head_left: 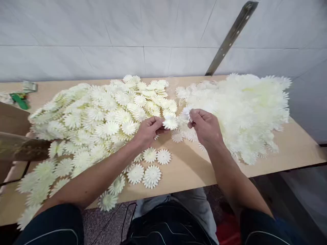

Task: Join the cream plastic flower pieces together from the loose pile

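My left hand (pixel 151 130) pinches a cream-white petal disc (pixel 170 121), shaped like a daisy, between thumb and fingers. A little to the right, my right hand (pixel 205 125) pinches a thin, whitish petal piece (pixel 187 113) at its fingertips; its outline is partly hidden by the fingers. Left of my hands spreads a large heap of cream petal discs (pixel 109 105). On the right lies a heap of paler, more see-through petal pieces (pixel 237 102). Several loose discs (pixel 152 175) rest flat near the table's front edge, below my left hand.
The heaps lie on a light wooden tabletop (pixel 189 170) against a tiled wall (pixel 114 34). A metal bracket (pixel 230 39) slants up the wall. At far left are a green-handled tool (pixel 19 100) and a brown roll (pixel 25 146), possibly tape or cardboard.
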The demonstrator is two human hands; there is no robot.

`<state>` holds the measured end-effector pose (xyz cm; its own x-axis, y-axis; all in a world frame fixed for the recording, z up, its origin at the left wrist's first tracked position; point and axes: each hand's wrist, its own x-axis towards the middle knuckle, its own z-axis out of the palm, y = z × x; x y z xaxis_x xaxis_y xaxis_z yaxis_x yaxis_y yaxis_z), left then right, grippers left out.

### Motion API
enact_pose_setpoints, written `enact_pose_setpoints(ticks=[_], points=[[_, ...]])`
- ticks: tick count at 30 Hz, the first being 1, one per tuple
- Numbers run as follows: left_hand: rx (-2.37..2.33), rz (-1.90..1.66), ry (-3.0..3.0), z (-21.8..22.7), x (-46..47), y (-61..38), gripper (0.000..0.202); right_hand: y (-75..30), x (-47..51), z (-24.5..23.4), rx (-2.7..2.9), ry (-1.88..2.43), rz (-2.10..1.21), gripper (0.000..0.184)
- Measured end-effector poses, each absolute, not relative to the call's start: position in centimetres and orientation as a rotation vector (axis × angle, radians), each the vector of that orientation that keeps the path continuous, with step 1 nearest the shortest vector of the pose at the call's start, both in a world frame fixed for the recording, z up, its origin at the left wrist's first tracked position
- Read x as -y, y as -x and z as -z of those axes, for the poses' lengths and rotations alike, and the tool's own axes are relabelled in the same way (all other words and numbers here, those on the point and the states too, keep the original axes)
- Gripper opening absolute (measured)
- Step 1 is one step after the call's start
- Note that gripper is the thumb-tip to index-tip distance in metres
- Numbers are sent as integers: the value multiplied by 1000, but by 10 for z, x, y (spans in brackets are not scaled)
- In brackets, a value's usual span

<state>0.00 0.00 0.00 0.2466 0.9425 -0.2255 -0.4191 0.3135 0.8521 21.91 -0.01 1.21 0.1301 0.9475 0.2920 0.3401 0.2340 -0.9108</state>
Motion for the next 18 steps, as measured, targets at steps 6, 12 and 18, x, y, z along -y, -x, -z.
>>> enact_pose_setpoints(ticks=[6, 12, 18], points=[[-796, -1055, -824, 5, -2, 1, 55, -258, 1, -29, 1345, 1404, 224, 13], [-789, -1075, -894, 10, -2, 0, 56, -227, 10, -20, 1681, 1171, -39, 10], [-782, -1077, -885, 8, 1, 0, 54, -197, 16, 0, 1796, 1042, -317, 13]])
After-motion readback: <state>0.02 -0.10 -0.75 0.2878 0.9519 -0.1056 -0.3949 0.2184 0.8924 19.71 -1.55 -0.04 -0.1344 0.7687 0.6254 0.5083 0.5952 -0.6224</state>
